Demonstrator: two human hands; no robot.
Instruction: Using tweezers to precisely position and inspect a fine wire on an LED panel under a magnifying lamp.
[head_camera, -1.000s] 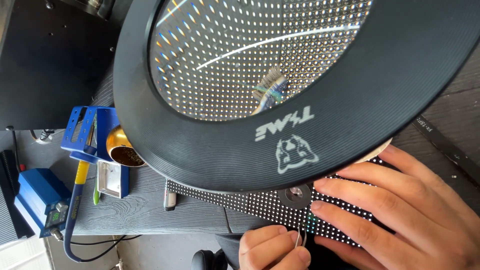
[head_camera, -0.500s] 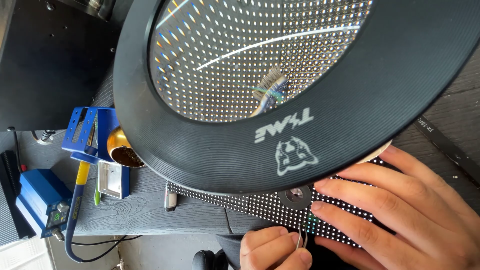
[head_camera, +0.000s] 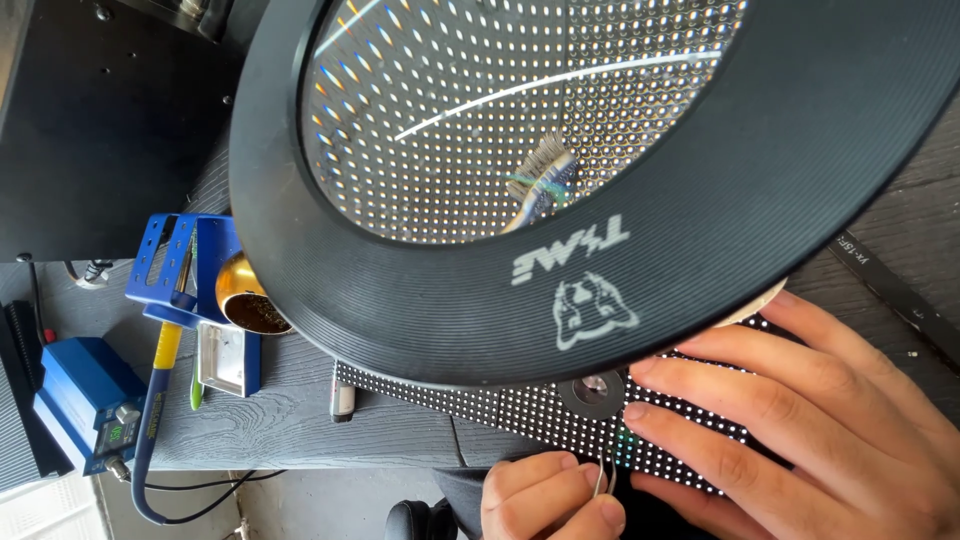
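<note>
Tweezers (head_camera: 603, 478) upright in left hand (head_camera: 545, 500), tips toward dotted panel (head_camera: 520, 405).

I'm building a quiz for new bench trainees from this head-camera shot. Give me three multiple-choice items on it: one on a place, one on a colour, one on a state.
1. Where does the soldering iron stand sit?
A. Left of the magnifier
B. Under the right hand
C. On the dotted panel

2. What colour is the magnifier ring?
A. White
B. Black
C. Red

3. How does the right hand meet the dotted LED panel?
A. Closed in a fist above it
B. Fingers spread flat on it
C. Well clear of it

Answers:
1 A: the blue stand is at the left edge of the grey bench, beside the ring.
2 B: the ribbed rim is black all round.
3 B: the fingers lie stretched across the panel, while the left hand pinches a thin metal tool at its near edge.
</note>
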